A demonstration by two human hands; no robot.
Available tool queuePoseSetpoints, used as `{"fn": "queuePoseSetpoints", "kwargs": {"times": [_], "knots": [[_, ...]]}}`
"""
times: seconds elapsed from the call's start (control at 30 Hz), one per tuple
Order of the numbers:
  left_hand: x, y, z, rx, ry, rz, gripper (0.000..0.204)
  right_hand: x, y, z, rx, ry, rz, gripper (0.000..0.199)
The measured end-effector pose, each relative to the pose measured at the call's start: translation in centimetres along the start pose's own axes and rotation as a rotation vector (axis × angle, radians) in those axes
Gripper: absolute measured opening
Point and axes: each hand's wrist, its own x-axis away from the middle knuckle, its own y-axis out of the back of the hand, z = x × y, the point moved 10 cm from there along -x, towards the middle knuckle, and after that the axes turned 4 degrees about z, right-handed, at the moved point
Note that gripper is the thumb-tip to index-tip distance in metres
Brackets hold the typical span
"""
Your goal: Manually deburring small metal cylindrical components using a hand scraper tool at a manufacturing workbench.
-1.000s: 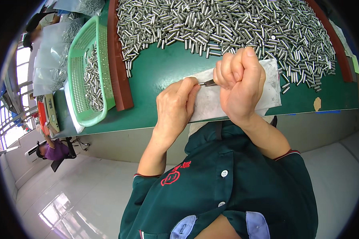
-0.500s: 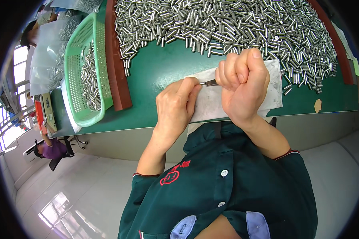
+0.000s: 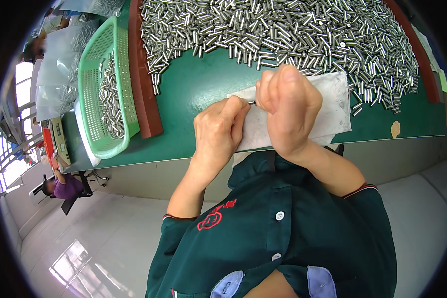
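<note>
Near the centre of the frame the left hand (image 3: 218,131) and the right hand (image 3: 288,111) meet over a pale grey rectangular cloth (image 3: 328,111) spread on the green table top (image 3: 193,92). The right hand is curled into a fist, fingers closed around a short silver metal pin (image 3: 252,103) — only its tip shows, poking out leftward between the two hands. The left hand's fingers are drawn together, their tips touching that exposed end.

Across the upper part of the frame lies a broad heap of loose silver metal pins (image 3: 283,30), its lower edge reaching just beside the cloth. A dark red raised border strip (image 3: 141,74) runs down the upper left, and left of it sits a light green perforated plastic basket (image 3: 102,94) with more pins inside. Far in the lower left, another person in a purple top (image 3: 64,187) sits — well apart from the table.
</note>
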Motion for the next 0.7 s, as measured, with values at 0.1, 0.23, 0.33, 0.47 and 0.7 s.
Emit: {"fn": "queuePoseSetpoints", "kwargs": {"times": [0.1, 0.23, 0.33, 0.47, 0.7], "knots": [[0.1, 0.3, -0.4, -0.018, -0.004, -0.010, 0.009, 0.5, -0.7, 1.0, 0.091, 0.077, 0.060, 0.035], [0.0, 1.2, 1.2, 0.304, 0.161, -0.074, 0.010, 0.4, -0.1, 0.4, 0.067, 0.032, 0.019, 0.036], [-0.2, -1.8, 3.8, 1.420, 0.388, 0.113, 0.006, 0.1, 0.3, 0.1, -0.009, -0.019, -0.018, 0.035], [-0.7, -2.2, 4.0, 1.710, 0.418, 0.172, 0.003, 0.3, -0.1, 0.3, -0.049, -0.027, -0.010, 0.035], [-1.3, -2.4, 5.1, 1.647, 0.428, 0.099, 0.013, 0.2, 0.1, 0.1, -0.107, -0.025, -0.005, 0.034]]}}
